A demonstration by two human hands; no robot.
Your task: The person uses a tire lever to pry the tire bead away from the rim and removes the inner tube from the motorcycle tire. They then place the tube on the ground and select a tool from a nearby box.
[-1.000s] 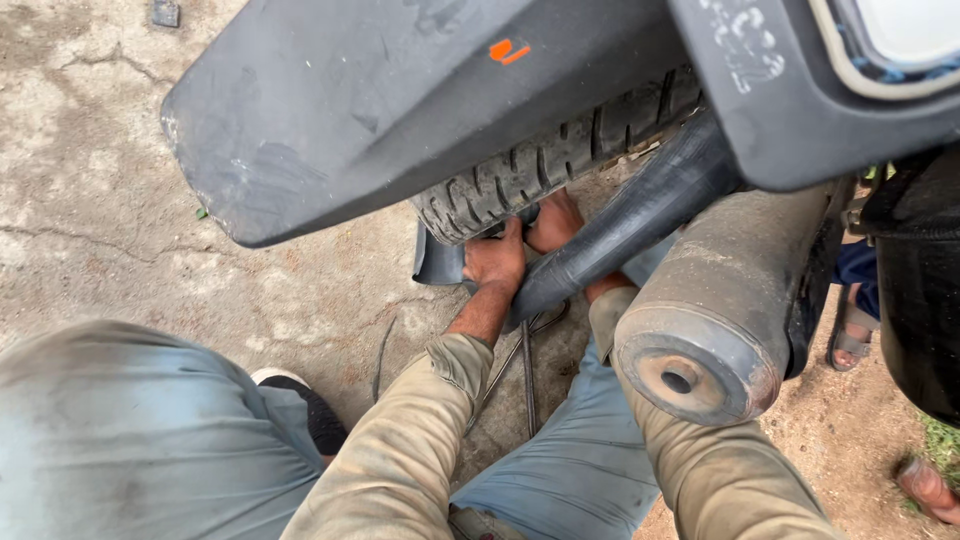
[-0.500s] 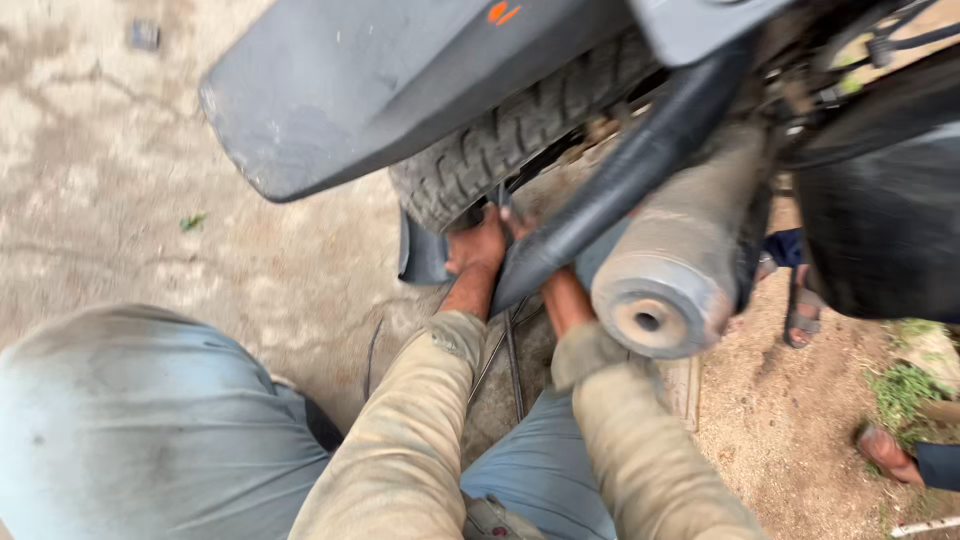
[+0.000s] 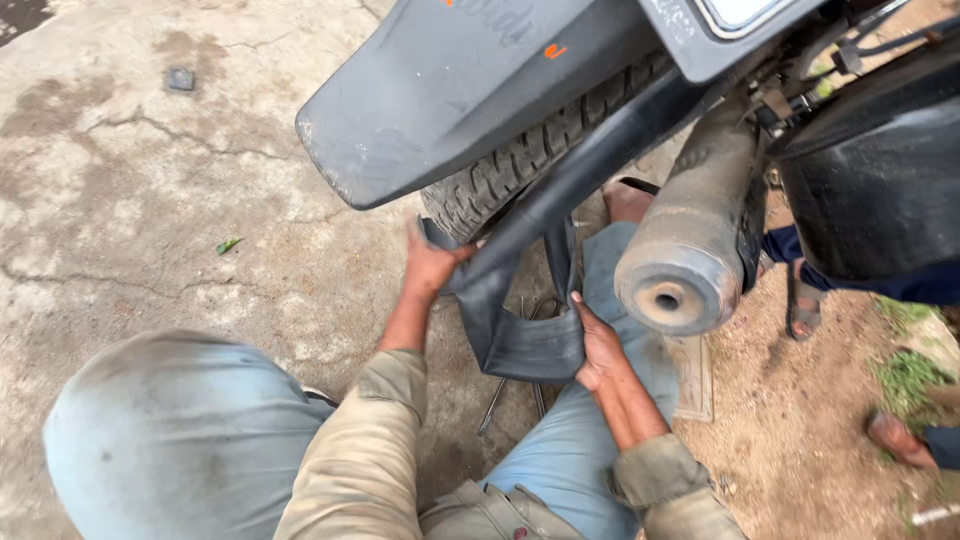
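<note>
A black rubber inner tube hangs in a loop out of the rear tyre of a motorcycle, under the grey mudguard. My left hand grips the tube's left side right below the tyre. My right hand holds the loop's lower right edge, next to the dusty exhaust pipe. I crouch with both knees in pale jeans.
Thin metal tyre levers lie on the cracked concrete under the tube. A flat wooden block sits below the exhaust. Another person's sandalled feet stand on the dirt at the right. A small dark stone lies far left.
My hands were up against the tyre; now they have pulled down and apart, drawing a loop of inner tube out. The view has shifted left.
</note>
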